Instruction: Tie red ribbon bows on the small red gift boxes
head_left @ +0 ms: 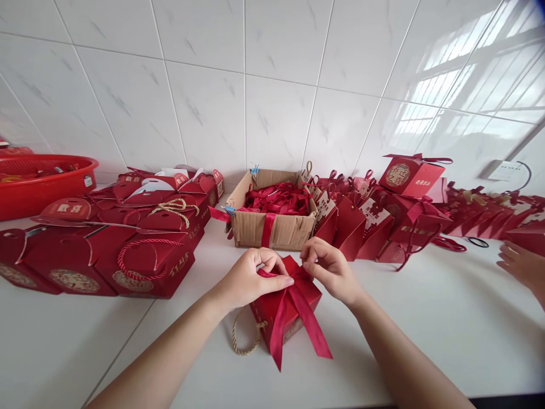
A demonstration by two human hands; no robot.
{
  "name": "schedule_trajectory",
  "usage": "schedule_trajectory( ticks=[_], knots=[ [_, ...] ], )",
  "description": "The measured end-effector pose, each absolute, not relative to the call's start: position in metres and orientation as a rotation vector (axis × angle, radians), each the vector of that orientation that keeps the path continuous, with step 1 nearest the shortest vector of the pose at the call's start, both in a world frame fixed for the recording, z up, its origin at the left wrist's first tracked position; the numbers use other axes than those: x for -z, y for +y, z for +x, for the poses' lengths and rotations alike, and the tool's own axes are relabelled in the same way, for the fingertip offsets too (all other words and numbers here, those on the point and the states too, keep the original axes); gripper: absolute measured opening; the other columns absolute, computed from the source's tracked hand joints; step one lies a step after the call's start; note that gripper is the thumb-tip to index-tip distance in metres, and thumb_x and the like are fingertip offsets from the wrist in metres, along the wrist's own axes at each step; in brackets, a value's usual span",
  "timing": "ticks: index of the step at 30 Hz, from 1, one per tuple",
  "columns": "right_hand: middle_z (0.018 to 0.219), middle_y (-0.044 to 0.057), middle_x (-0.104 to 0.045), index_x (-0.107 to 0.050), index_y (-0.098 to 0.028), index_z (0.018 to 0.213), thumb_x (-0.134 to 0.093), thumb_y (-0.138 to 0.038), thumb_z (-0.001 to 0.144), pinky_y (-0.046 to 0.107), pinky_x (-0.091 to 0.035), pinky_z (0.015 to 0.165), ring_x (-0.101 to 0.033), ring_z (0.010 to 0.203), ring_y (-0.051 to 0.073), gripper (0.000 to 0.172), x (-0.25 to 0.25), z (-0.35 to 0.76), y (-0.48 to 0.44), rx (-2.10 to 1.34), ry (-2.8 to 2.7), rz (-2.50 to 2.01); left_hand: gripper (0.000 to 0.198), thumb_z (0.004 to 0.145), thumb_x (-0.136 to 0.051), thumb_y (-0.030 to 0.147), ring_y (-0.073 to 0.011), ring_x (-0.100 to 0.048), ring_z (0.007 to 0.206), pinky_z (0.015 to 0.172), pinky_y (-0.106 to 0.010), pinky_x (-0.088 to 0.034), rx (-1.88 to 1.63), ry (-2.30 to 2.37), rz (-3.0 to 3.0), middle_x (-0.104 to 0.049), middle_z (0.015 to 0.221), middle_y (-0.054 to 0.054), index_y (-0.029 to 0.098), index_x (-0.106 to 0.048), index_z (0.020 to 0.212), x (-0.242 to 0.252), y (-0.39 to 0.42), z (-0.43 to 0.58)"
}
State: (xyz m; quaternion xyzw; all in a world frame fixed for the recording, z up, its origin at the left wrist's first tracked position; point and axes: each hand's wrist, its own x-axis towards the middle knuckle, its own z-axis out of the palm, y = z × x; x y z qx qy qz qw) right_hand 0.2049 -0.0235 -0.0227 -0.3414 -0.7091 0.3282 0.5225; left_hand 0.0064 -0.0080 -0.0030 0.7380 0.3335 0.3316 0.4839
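A small red gift box (264,318) stands on the white table in front of me, with a gold rope handle (246,351) lying out to its left. Crimson ribbon (303,309) is looped over its top, and two loose tails hang down the near side. My left hand (251,278) pinches the ribbon at the left of the knot, thumb on top. On the other side, my right hand (331,270) has its fingertips pinched together at the ribbon's right loop. The fingers partly hide the loops.
Behind the box sits a cardboard carton (275,227) full of red ribbons. Red boxes (140,255) fill the left, beside a red plastic basin (46,196). Several red boxes with tags (374,218) line the right. Another person's hand (523,264) reaches in at the right edge.
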Motion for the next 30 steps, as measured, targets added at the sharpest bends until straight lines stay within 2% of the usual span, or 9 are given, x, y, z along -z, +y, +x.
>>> schedule_trajectory(
  ticks=[4,8,11,13,15,18,22,26,30],
  knots=[
    [0.084,0.004,-0.054,-0.047,-0.018,0.062,-0.056,-0.014,0.077,0.027,-0.038,0.064,-0.049,0.075,0.014,0.018,0.023,0.206,-0.024,-0.776,-1.701,-0.827,0.054,0.067,-0.074,0.023,-0.0152,-0.053,0.075,0.072,-0.029,-0.039,-0.793,0.816,1.790,-0.064,0.078,-0.002,0.021,-0.020,0.057,0.002,-0.008,0.005],
    [0.083,0.003,-0.055,-0.050,-0.019,0.068,-0.055,-0.017,0.080,0.027,-0.038,0.065,-0.049,0.075,0.014,0.013,0.022,0.209,-0.024,-0.866,-1.693,-0.833,0.045,0.073,-0.069,0.031,-0.0149,-0.053,0.077,0.070,-0.028,-0.038,-0.758,0.791,1.663,-0.063,0.083,-0.002,0.020,-0.028,0.059,-0.001,-0.009,0.003],
    [0.089,0.003,-0.056,-0.055,-0.020,0.082,-0.054,-0.021,0.084,0.028,-0.041,0.070,-0.052,0.081,0.016,0.002,0.020,0.208,-0.027,-0.903,-1.692,-0.813,0.040,0.077,-0.065,0.034,-0.0146,-0.053,0.077,0.068,-0.027,-0.037,-0.781,0.778,1.608,-0.062,0.082,-0.002,0.019,-0.033,0.060,-0.002,-0.009,0.002],
    [0.095,0.005,-0.057,-0.058,-0.021,0.087,-0.055,-0.023,0.085,0.031,-0.042,0.076,-0.054,0.089,0.017,0.004,0.018,0.205,-0.031,-0.843,-1.740,-0.806,0.040,0.077,-0.066,0.033,-0.0147,-0.054,0.078,0.069,-0.027,-0.038,-0.789,0.778,1.600,-0.062,0.083,-0.002,0.019,-0.033,0.061,-0.002,-0.008,0.001],
    [0.101,0.006,-0.056,-0.061,-0.020,0.082,-0.057,-0.025,0.085,0.031,-0.043,0.078,-0.055,0.093,0.018,0.007,0.017,0.201,-0.035,-0.767,-1.787,-0.842,0.040,0.077,-0.067,0.032,-0.0144,-0.054,0.078,0.069,-0.026,-0.038,-0.784,0.758,1.592,-0.063,0.083,-0.001,0.019,-0.032,0.061,-0.001,-0.008,0.001],
    [0.102,0.006,-0.054,-0.065,-0.019,0.076,-0.065,-0.028,0.083,0.027,-0.045,0.070,-0.056,0.085,0.015,0.011,0.016,0.194,-0.038,-0.724,-1.813,-0.900,0.040,0.077,-0.067,0.030,-0.0137,-0.054,0.078,0.070,-0.026,-0.040,-0.792,0.735,1.579,-0.062,0.084,0.000,0.019,-0.031,0.062,0.001,-0.008,0.002],
    [0.089,0.002,-0.048,-0.070,-0.021,0.079,-0.069,-0.031,0.080,0.025,-0.045,0.061,-0.051,0.071,0.010,0.010,0.019,0.191,-0.038,-0.705,-1.810,-0.895,0.037,0.078,-0.066,0.036,-0.0162,-0.054,0.082,0.074,-0.029,-0.040,-0.828,0.807,1.621,-0.060,0.082,-0.001,0.019,-0.038,0.062,0.001,-0.008,0.002],
    [0.085,0.001,-0.047,-0.073,-0.022,0.080,-0.071,-0.033,0.079,0.025,-0.044,0.057,-0.048,0.067,0.010,0.011,0.020,0.191,-0.037,-0.745,-1.808,-0.913,0.034,0.080,-0.063,0.041,-0.0154,-0.053,0.077,0.071,-0.028,-0.040,-0.800,0.775,1.611,-0.057,0.079,0.000,0.017,-0.046,0.062,-0.001,-0.009,0.002],
    [0.081,0.001,-0.047,-0.076,-0.024,0.082,-0.072,-0.034,0.078,0.025,-0.042,0.055,-0.046,0.065,0.010,0.012,0.018,0.190,-0.037,-0.738,-1.810,-0.928,0.034,0.080,-0.062,0.040,-0.0150,-0.053,0.078,0.071,-0.027,-0.040,-0.761,0.711,1.584,-0.059,0.085,-0.002,0.016,-0.051,0.059,-0.003,-0.009,0.001]
  ],
)
